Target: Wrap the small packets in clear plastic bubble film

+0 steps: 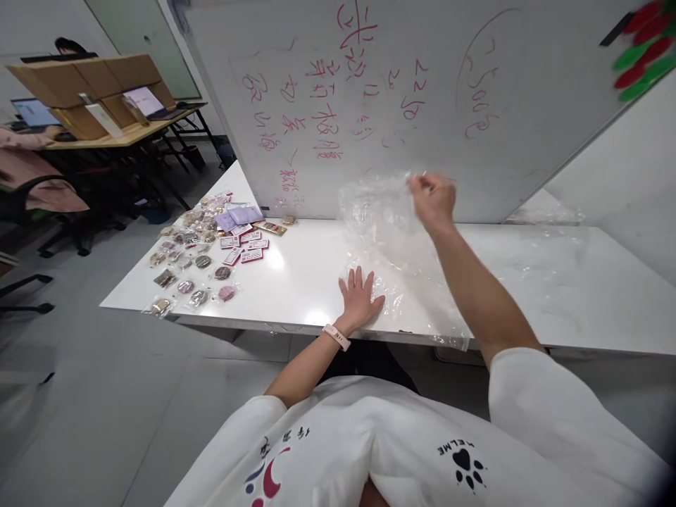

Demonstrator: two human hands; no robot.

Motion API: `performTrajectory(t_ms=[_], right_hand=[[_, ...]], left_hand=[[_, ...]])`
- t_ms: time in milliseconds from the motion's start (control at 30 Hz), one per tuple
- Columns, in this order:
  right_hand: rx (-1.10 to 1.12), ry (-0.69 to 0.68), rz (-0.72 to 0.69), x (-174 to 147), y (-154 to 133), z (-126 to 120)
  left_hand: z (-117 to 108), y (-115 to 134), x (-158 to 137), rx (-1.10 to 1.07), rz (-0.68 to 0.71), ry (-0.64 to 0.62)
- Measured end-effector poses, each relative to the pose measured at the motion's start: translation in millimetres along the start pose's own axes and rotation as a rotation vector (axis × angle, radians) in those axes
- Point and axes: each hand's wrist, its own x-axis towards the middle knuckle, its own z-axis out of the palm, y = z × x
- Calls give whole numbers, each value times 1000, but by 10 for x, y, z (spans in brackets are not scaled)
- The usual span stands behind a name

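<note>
A large clear plastic bag (pixel 377 211) rises crumpled off the white table (pixel 296 282). My right hand (pixel 435 201) is closed in a pinch on the bag's upper edge, raised in front of the whiteboard. Lower down, my left hand (pixel 360 299) presses flat with fingers spread, at the left border of the plastic. A light wristband (pixel 336 336) circles my left wrist. To the left lie many small wrapped round snacks (pixel 203 261), red-and-white small boxes (pixel 252 255) and purple packets (pixel 237 218).
Behind the table stands a whiteboard (pixel 327 105) with red writing and red and green magnets (pixel 641 56). More clear plastic (pixel 549 215) lies at the back right. Past the left end, a person in pink (pixel 45 169) sits at a desk (pixel 127 134) with laptops and cardboard dividers.
</note>
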Motion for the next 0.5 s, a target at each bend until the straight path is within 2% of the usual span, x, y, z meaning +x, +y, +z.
performTrajectory(t_ms=[67, 100, 200, 267, 300, 367, 400, 500], right_hand=[[78, 136, -174, 225, -242, -347], [121, 152, -254, 296, -386, -535], [197, 27, -382, 278, -853, -981], [249, -143, -464, 72, -1120, -1087], [284, -254, -510, -81, -1216, -1072], [351, -506, -597, -462, -1312, -919], [370, -623, -619, -679, -1312, -791], [385, -885, -713, -1402, -1206, -310]], left_hand=[[-78, 54, -44, -34, 7, 47], [-143, 99, -72, -56, 8, 107], [-466, 261, -133, -242, 19, 350], [-779, 316, -155, -548, 38, 418], [-950, 304, -171, -745, 49, 401], [-1277, 183, -236, -1107, 46, 276], [-1421, 78, -293, -1221, 39, 214], [-1781, -334, -555, -1393, 6, 150]])
